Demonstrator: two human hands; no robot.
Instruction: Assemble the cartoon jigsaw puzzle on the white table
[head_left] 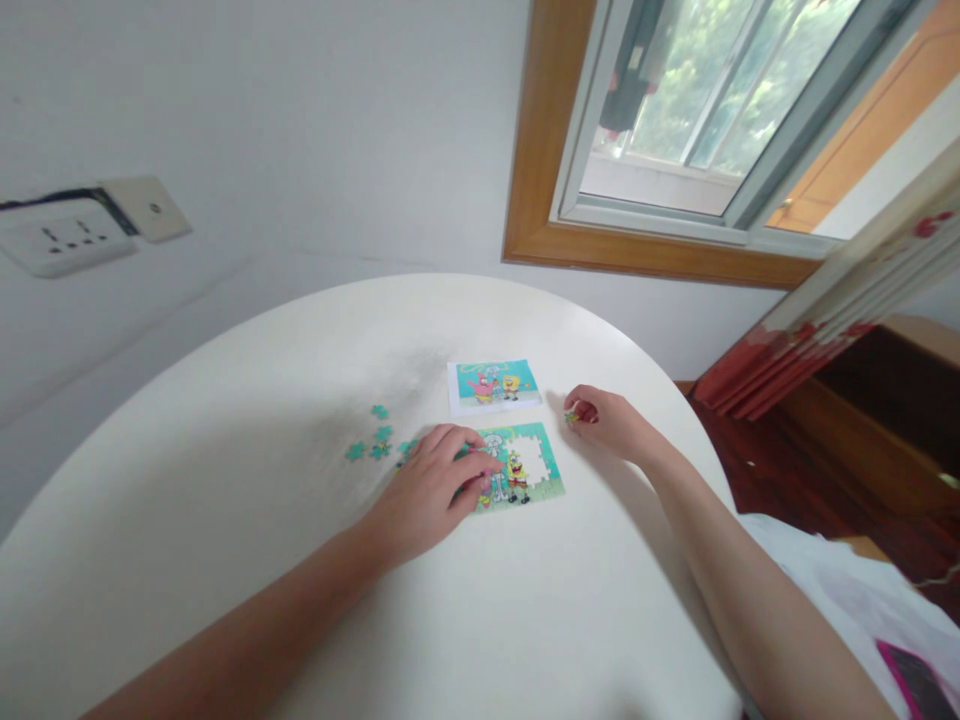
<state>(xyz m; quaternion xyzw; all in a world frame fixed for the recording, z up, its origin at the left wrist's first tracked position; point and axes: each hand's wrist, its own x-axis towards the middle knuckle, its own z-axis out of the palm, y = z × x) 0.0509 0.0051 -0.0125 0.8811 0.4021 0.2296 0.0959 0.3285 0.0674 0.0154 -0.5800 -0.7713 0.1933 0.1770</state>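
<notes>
A partly filled jigsaw puzzle (553, 470) with cartoon figures lies on the white table, a white gap showing at its upper right. My left hand (442, 480) rests over the puzzle's left side, fingers spread and reaching across it; that part is hidden. Just right of the puzzle, my right hand (596, 420) pinches a small puzzle piece (571, 416) between thumb and fingers. Several loose teal pieces (381, 440) lie left of my left hand, one partly covered by it. Beyond the puzzle is a picture card (495, 386) with similar figures.
The round white table (225, 520) has its far edge near the wall. A wall socket (67, 238) is at the left, a wood-framed window (660, 240) at the upper right. A red and white curtain (810, 330) hangs right. A pink-edged phone-like object (916, 682) lies at lower right.
</notes>
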